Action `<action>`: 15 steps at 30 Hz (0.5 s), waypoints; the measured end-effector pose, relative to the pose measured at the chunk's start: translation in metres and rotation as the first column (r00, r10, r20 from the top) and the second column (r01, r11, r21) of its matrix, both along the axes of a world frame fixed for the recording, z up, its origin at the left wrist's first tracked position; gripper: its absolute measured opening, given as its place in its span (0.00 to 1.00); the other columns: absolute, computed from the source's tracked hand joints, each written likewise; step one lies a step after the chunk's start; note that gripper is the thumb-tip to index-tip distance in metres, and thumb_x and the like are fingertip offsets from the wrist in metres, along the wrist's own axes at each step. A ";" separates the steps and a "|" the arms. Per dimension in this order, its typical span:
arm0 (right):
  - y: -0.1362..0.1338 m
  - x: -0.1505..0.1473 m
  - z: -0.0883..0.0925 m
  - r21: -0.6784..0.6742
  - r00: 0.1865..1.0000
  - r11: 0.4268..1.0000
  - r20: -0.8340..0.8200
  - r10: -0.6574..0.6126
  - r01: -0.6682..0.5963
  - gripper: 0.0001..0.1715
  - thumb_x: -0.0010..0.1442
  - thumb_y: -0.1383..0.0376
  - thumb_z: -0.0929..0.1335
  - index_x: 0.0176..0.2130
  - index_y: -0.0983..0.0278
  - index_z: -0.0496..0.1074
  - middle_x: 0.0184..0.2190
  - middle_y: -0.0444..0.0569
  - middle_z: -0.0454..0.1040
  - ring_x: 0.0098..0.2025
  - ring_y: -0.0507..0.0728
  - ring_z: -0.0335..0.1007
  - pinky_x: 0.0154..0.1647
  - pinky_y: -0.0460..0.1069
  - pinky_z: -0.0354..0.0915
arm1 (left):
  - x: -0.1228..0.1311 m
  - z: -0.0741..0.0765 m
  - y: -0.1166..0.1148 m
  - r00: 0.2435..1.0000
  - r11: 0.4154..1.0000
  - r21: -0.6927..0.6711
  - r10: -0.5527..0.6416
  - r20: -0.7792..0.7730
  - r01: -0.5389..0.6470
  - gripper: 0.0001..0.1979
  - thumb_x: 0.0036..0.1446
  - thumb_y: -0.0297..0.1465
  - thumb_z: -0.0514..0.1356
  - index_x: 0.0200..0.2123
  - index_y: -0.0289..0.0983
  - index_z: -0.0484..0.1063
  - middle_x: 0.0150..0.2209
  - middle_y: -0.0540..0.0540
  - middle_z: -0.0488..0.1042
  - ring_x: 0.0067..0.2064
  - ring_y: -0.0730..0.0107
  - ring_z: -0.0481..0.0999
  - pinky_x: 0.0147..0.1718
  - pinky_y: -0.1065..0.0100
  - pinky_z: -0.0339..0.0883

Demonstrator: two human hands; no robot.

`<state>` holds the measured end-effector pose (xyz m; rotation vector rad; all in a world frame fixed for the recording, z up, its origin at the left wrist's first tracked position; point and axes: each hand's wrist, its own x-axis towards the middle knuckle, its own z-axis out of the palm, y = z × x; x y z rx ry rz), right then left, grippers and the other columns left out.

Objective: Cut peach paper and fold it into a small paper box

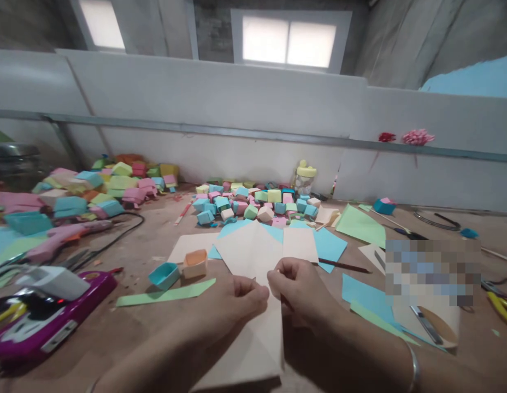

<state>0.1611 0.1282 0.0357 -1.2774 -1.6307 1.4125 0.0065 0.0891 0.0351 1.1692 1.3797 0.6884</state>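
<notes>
A cream sheet of paper [253, 349] with creases extends up toward the middle of the table between my two hands. My left hand [239, 300] is closed, with thumb and fingertips pinched at the paper. On the right edge of the same sheet, my right hand [298, 286] is closed with its fingers curled in. The fingertips of both hands are only partly visible. Left of my left hand lie a green paper strip [167, 293], a small open blue paper box [165, 275] and an orange one [195, 263].
Folded paper boxes form a pile [241, 204] at the back and a larger heap [114, 185] at left. A purple power strip [57, 316] sits at near left. On the right are a pencil [346, 266], blue paper [366, 295] and a cutter knife [428, 325].
</notes>
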 end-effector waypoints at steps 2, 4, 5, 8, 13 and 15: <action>0.000 0.001 -0.006 -0.013 1.000 1.000 0.006 0.024 -0.024 0.16 0.64 0.60 0.66 0.27 0.66 0.65 0.16 0.33 0.60 0.13 0.43 0.53 0.12 0.40 0.52 | 0.004 -0.004 0.004 0.999 1.000 0.012 0.009 -0.041 -0.008 0.13 0.61 0.38 0.58 0.29 0.34 0.68 0.24 0.56 0.67 0.23 0.79 0.66 0.23 0.73 0.63; 0.000 0.003 -0.010 0.015 1.000 1.000 0.013 0.025 -0.026 0.16 0.64 0.60 0.65 0.28 0.66 0.66 0.16 0.33 0.61 0.13 0.43 0.54 0.12 0.40 0.52 | 0.007 -0.009 0.007 0.997 1.000 0.011 0.018 -0.080 -0.017 0.13 0.62 0.38 0.57 0.30 0.34 0.68 0.25 0.55 0.67 0.23 0.79 0.67 0.23 0.73 0.64; 0.001 0.004 -0.012 0.048 1.000 0.999 0.016 0.014 -0.015 0.16 0.64 0.60 0.66 0.27 0.66 0.65 0.17 0.34 0.62 0.14 0.43 0.55 0.13 0.40 0.54 | 0.008 -0.012 0.009 0.994 1.000 0.013 0.021 -0.105 -0.020 0.13 0.62 0.39 0.57 0.31 0.34 0.68 0.25 0.55 0.68 0.23 0.79 0.67 0.23 0.73 0.64; 0.006 0.007 -0.014 0.185 0.998 0.982 0.025 -0.053 0.047 0.16 0.62 0.62 0.67 0.25 0.66 0.65 0.19 0.35 0.63 0.19 0.45 0.60 0.20 0.42 0.59 | 0.004 -0.022 0.013 0.986 1.000 0.010 -0.001 -0.167 0.003 0.14 0.61 0.39 0.58 0.30 0.34 0.69 0.25 0.55 0.68 0.24 0.78 0.68 0.23 0.73 0.65; 0.015 0.015 -0.013 0.462 0.998 0.886 0.038 -0.059 0.035 0.11 0.63 0.66 0.62 0.32 0.67 0.70 0.19 0.39 0.65 0.22 0.49 0.64 0.23 0.46 0.61 | -0.004 -0.030 0.015 0.995 0.999 -0.032 -0.029 -0.092 0.026 0.15 0.62 0.40 0.57 0.32 0.34 0.69 0.26 0.54 0.69 0.24 0.78 0.68 0.23 0.72 0.66; 0.017 0.020 -0.008 0.625 0.999 0.779 0.047 0.013 -0.040 0.15 0.62 0.67 0.60 0.45 0.69 0.71 0.29 0.48 0.72 0.31 0.53 0.70 0.33 0.50 0.65 | -0.007 -0.026 0.013 1.000 0.999 -0.049 -0.023 -0.012 0.022 0.15 0.62 0.41 0.56 0.34 0.33 0.70 0.28 0.53 0.71 0.26 0.76 0.71 0.26 0.70 0.68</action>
